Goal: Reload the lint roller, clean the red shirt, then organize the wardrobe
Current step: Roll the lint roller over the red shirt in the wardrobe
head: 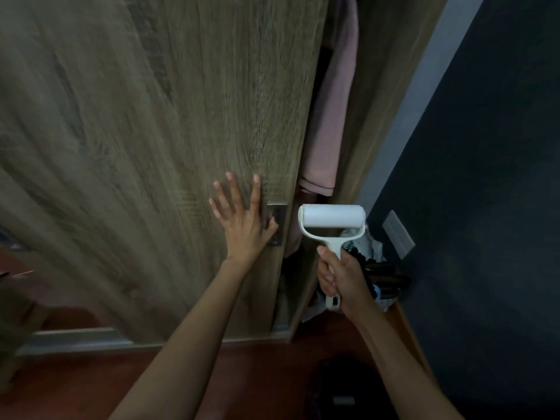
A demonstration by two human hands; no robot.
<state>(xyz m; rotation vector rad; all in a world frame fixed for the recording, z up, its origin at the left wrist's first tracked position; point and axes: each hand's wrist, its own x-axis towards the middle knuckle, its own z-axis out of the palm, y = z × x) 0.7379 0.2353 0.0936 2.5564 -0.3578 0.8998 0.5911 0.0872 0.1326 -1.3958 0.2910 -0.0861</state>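
Observation:
My right hand (342,281) grips the handle of a white lint roller (331,218), held upright with its white roll at the top, in front of the wardrobe's narrow opening. My left hand (242,216) lies flat with fingers spread on the wooden sliding wardrobe door (151,131), its thumb at the recessed metal handle (277,224). A pale pink garment (331,116) hangs inside the gap. No red shirt is in view.
A dark blue wall (485,207) with a grey switch plate (398,234) stands on the right. Dark and light items (375,268) are piled at the wardrobe's lower right. The floor (257,374) is reddish wood, with a dark object (342,389) on it.

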